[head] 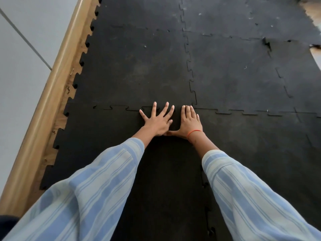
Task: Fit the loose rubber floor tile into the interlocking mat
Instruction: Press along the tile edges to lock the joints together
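- The rubber floor tile [107,146] lies flat on the floor directly in front of the person, its far toothed edge meeting the interlocking mat [139,66] along the seam [119,108] that runs left to right under the fingertips.
- It looks dense and fairly heavy, a thick dark slab that would flex a little rather than fold; the surface seems matte and grippy, so palms should not slide on it. This is a judgement from its look only.
- It is not fragile; the teeth probably need firm downward pressure to seat, and pressing close to the seam, tab by tab, seems the best place to work it.
- To the left of the hands, several tabs show thin dark gaps, so that part of the joint appears not fully seated.
- The left hand [157,121] is flat, palm down, fingers spread wide, fingertips reaching the seam.
- The right hand [190,121] is also flat and palm down, fingers held together, thumb stretched sideways to touch the left hand; an orange band circles its wrist.
- Both arms reach forward, nearly straight, in striped sleeves [97,180], suggesting body weight leaning onto the palms.
- A wooden skirting [52,94] borders the mat on the left.
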